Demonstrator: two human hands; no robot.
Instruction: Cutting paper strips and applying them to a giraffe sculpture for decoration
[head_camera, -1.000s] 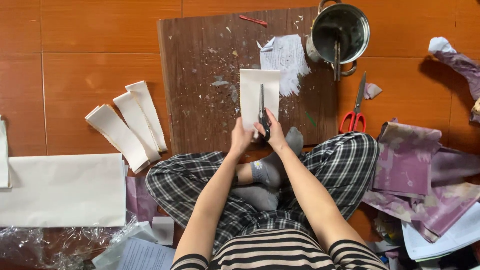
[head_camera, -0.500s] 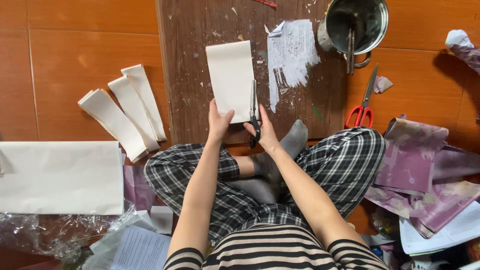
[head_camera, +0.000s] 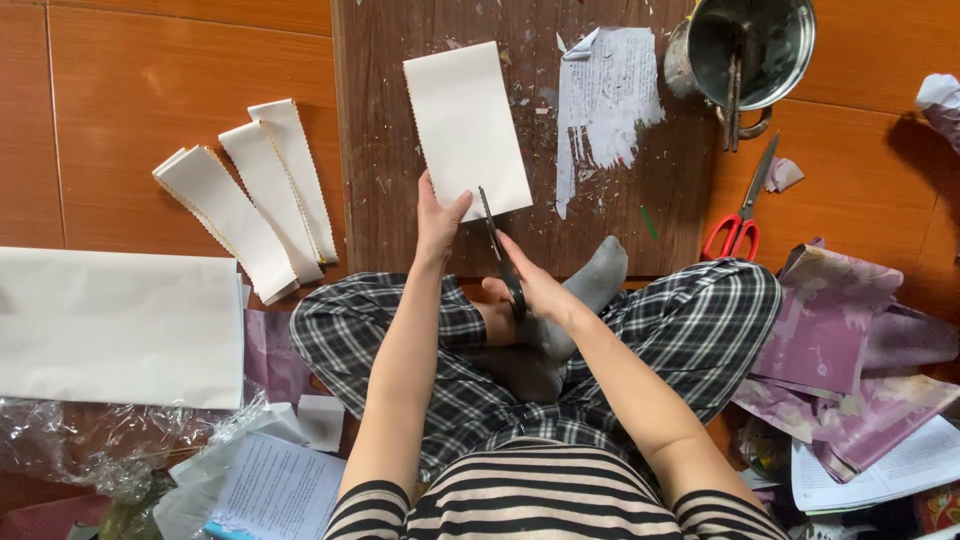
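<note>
Your scissors are at the bottom edge of the white paper sheet, starting a new cut.

Your left hand (head_camera: 437, 222) pinches the white paper sheet (head_camera: 466, 130) at its lower left corner, thumb on top; your right hand (head_camera: 530, 288) is closed around the dark scissors (head_camera: 500, 255), blades pointing toward 12 o'clock; since a moment ago the sheet has swung up over the wooden board (head_camera: 380, 150) and the blades have dropped to its bottom edge, so another strip looks begun; three cut strips (head_camera: 250, 190) lie at 9 o'clock; red-handled scissors (head_camera: 742, 210) rest at 3 o'clock.
</note>
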